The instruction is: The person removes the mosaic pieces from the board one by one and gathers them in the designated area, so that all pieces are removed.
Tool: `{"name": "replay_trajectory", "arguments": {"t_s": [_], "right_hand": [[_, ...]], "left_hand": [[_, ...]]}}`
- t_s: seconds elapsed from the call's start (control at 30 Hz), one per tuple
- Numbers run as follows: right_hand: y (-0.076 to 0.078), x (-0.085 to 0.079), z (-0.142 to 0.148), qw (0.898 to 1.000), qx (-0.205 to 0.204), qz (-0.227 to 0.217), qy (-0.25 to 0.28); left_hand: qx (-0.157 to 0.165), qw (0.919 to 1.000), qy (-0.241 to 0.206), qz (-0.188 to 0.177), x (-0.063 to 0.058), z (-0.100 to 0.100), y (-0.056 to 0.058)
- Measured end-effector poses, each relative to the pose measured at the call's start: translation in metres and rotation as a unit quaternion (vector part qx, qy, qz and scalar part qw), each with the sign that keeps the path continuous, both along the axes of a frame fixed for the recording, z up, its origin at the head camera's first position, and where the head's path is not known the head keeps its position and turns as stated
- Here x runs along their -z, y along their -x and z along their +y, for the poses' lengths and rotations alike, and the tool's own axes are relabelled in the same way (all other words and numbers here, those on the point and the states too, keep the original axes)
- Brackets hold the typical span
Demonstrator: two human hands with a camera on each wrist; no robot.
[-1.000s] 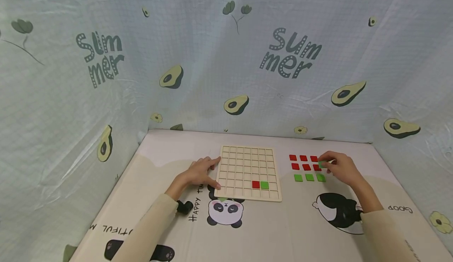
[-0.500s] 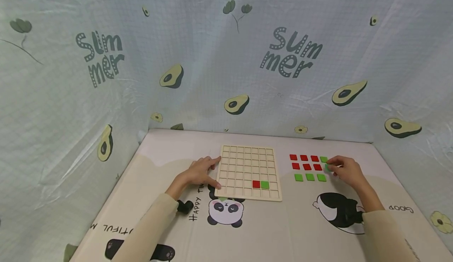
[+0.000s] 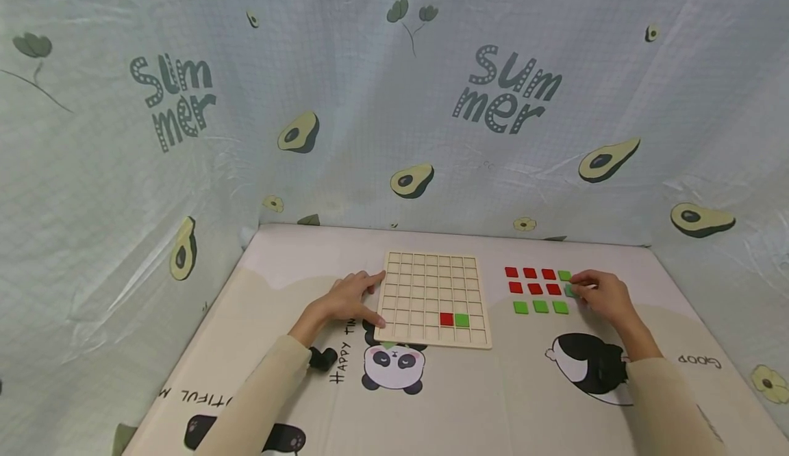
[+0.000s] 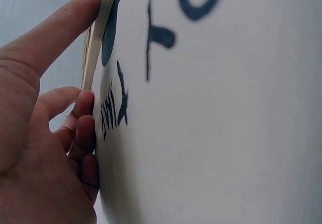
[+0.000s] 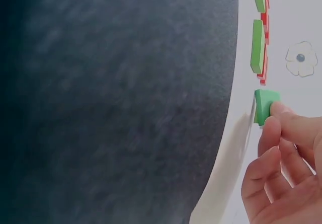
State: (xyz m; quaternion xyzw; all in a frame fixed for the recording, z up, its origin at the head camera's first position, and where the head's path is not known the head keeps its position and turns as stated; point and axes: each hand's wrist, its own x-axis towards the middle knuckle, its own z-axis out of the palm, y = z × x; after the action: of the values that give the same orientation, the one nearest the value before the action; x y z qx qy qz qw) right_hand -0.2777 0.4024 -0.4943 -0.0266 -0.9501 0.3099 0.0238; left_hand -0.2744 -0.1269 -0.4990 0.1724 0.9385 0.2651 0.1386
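Observation:
In the head view, a pale wooden grid board [image 3: 407, 292] lies on the table with one red tile [image 3: 446, 319] and one green tile [image 3: 461, 320] side by side near its front edge. My left hand [image 3: 348, 297] rests at the board's left side, thumb at the near corner and index finger further back along the edge. The left wrist view shows its other fingers bent beside the board. To the right of the loose tiles, my right hand [image 3: 604, 296] pinches a green square tile [image 5: 266, 105] between thumb and fingers, at the end of the middle row.
Two rows of red tiles [image 3: 535, 289] and a nearer row of green tiles [image 3: 540, 307] lie right of the board. Another green tile [image 3: 564, 276] ends the far row. A printed cloth wall [image 3: 345, 189] stands behind the table.
My right hand has shifted a little right and slightly nearer, off the red tiles it overlapped. The green tile at the far row's end now shows. My left hand has stayed in place.

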Motion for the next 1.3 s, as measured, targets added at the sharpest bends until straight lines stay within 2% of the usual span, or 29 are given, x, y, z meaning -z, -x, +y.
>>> {"name": "replay_trajectory", "arguments": {"t_s": [0.2, 0.4, 0.63, 1.3], "right_hand": [[0.0021, -0.0005, 0.0005, 0.999, 0.014, -0.025, -0.016], [0.0031, -0.0016, 0.0001, 0.999, -0.003, -0.045, -0.009], [0.0005, -0.0064, 0.0032, 0.996, -0.025, -0.089, -0.001], [-0.0006, -0.0042, 0.0051, 0.997, -0.029, -0.07, -0.007]], "left_hand": [[0.005, 1.0, 0.005, 0.0, -0.0001, -0.0002, -0.0003], [0.001, 1.0, -0.001, 0.003, 0.0003, -0.0007, -0.0012], [0.002, 1.0, 0.001, -0.002, 0.0004, -0.001, -0.0023], [-0.004, 1.0, -0.005, -0.001, -0.0003, -0.0004, -0.0015]]}}
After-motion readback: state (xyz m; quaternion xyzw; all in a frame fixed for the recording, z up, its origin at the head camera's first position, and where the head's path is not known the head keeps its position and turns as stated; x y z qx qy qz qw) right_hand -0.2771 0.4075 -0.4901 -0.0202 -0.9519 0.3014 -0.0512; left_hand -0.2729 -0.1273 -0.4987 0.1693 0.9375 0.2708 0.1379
